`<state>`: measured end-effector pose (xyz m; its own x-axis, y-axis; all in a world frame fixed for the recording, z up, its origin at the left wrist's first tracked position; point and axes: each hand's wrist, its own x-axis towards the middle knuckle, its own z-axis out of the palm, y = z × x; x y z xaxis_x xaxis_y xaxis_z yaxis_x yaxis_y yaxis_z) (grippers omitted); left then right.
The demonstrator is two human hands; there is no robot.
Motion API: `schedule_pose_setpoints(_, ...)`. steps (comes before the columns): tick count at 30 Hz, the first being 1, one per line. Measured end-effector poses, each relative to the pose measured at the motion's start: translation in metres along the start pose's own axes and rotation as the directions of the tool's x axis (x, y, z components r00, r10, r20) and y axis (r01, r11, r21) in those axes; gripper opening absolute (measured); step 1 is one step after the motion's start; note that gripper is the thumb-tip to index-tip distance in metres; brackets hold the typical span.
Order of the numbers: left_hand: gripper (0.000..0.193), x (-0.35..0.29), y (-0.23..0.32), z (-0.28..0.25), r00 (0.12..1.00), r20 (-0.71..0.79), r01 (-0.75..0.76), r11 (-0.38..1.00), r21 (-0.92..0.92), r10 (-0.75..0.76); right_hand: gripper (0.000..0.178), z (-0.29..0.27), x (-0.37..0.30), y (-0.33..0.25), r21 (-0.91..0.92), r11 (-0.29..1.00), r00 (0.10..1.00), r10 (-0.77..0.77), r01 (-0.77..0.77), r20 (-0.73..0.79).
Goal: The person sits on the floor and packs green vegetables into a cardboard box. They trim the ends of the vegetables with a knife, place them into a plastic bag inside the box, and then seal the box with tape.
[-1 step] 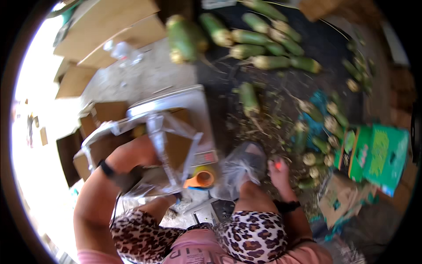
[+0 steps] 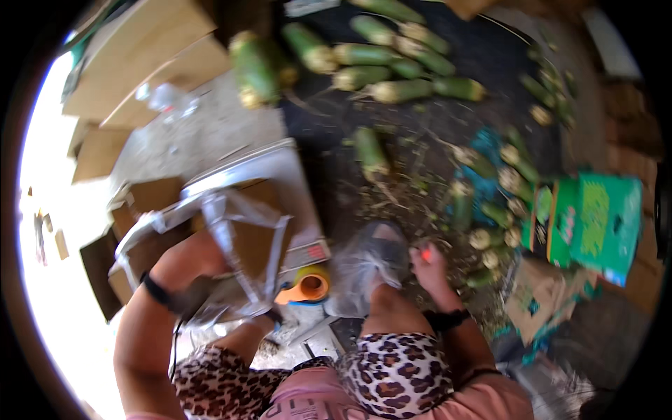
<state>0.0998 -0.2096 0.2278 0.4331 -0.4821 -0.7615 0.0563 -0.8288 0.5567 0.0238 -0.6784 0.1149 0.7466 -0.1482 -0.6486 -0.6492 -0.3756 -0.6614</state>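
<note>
My left hand (image 2: 208, 250) reaches into a cardboard box (image 2: 246, 246) lined with a clear plastic bag (image 2: 218, 210); its fingers are hidden inside. The box rests on a silver platform scale (image 2: 292, 183). Beside my shoe (image 2: 383, 245), which has clear plastic around it, my right hand (image 2: 430, 269) is closed low over the dark ground sheet. A bright red-orange spot shows at its fingers, and what they hold is too blurred to name. A tape dispenser (image 2: 312, 285) with an orange hub lies between the scale and my shoe.
Several green radishes (image 2: 399, 91) lie across the dark sheet (image 2: 329, 140) ahead, with more at the right around blue plastic (image 2: 483, 189). A green printed carton (image 2: 605, 227) and a torn brown bag (image 2: 542, 297) stand right. Cardboard boxes (image 2: 150, 203) and a clear bottle (image 2: 171, 99) are left.
The whole view has shifted slightly, so things sit a little farther left in it. Both hands keep about the same places relative to the box and shoe.
</note>
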Motion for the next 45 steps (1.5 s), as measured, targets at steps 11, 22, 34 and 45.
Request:
schedule_pose_setpoints(11, 0.034, -0.029, 0.016, 0.018, 0.941, -0.222, 0.159, 0.912, -0.378, -0.256, 0.016, -0.017, 0.015, 0.071, 0.485, 0.863, 0.911, 0.302, -0.137, -0.28)
schedule_pose_setpoints(22, 0.026, -0.1, 0.069, 0.021, 0.406, -0.823, 0.11, 0.915, -0.388, -0.398, 0.027, -0.079, 0.075, 0.093, 0.271, 0.963, 0.811, 0.162, -0.005, -0.562)
schedule_pose_setpoints(34, 0.022, 0.014, 0.211, 0.09, 0.698, -0.712, -0.254, 0.956, -0.145, 0.077, 0.039, -0.116, 0.117, 0.06, 0.526, 0.844, 0.978, 0.183, -0.104, -0.1)
schedule_pose_setpoints(45, 0.052, 0.211, 0.261, 0.08, 0.68, -0.449, -0.14, 0.704, 0.697, 0.58, 0.031, -0.115, 0.043, -0.069, 0.348, 0.932, 0.936, -0.027, -0.103, 0.351)
